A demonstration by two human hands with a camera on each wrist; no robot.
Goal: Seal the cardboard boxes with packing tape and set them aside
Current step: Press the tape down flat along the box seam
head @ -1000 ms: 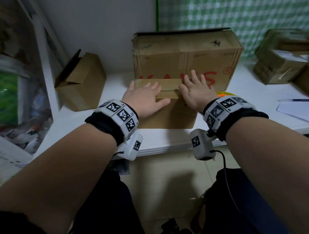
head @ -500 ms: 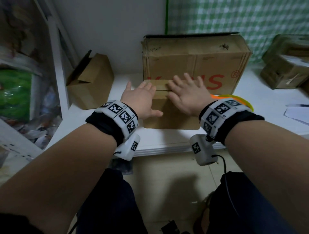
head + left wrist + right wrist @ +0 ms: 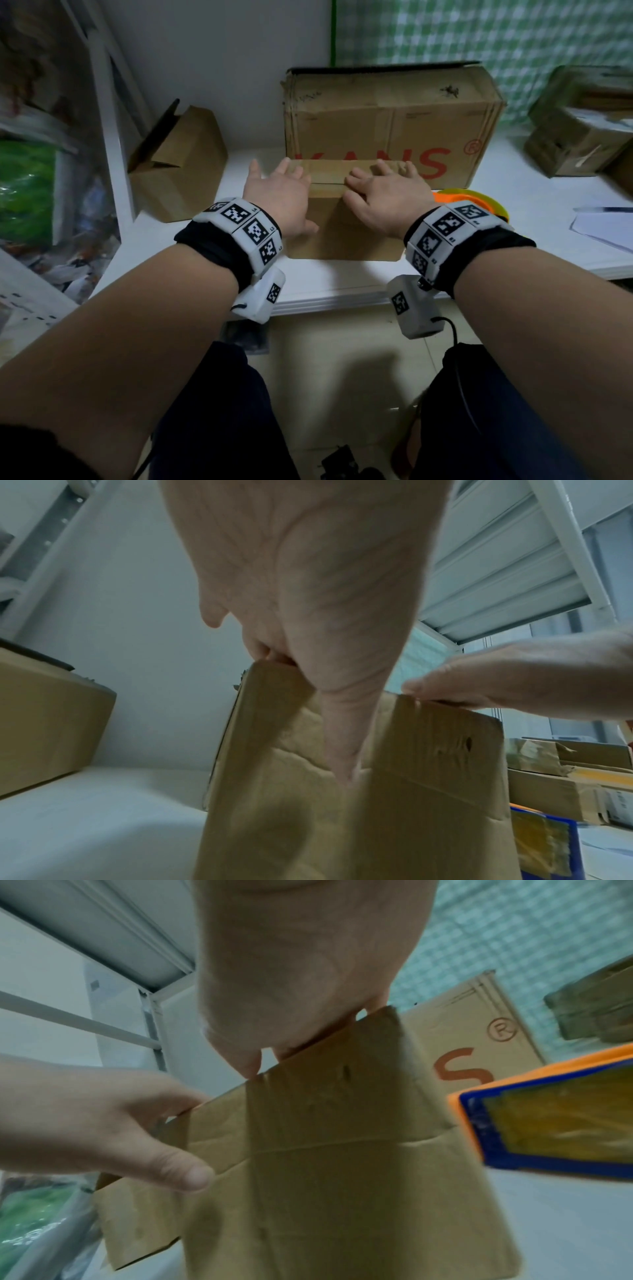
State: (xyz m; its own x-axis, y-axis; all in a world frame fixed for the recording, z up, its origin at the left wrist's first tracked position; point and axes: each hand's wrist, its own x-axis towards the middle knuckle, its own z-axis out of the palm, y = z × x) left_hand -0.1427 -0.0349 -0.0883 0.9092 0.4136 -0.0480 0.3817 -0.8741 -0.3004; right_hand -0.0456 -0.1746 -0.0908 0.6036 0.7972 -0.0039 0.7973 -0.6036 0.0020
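A small brown cardboard box [image 3: 342, 233] stands in the middle of the white table [image 3: 205, 274], its top flaps folded down. My left hand [image 3: 277, 195] lies over the box's left top edge, fingers spread across the flap and thumb on the front face [image 3: 308, 710]. My right hand [image 3: 383, 192] presses the right part of the top, its thumb tip at the front top edge [image 3: 270, 1053]. A short stretch of the flap seam shows between the hands. An orange, blue and yellow tape dispenser [image 3: 476, 202] lies just right of the box, untouched.
A large box with red letters [image 3: 390, 130] stands right behind the small one. An open box [image 3: 178, 164] sits at the left by a white shelf post [image 3: 109, 137]. Stacked boxes [image 3: 582, 130] and papers [image 3: 609, 226] lie at the right.
The right hand crossed the middle of the box top, then slid back right. The left hand shifted to the left end, thumb now on the front face. The flaps stayed down.
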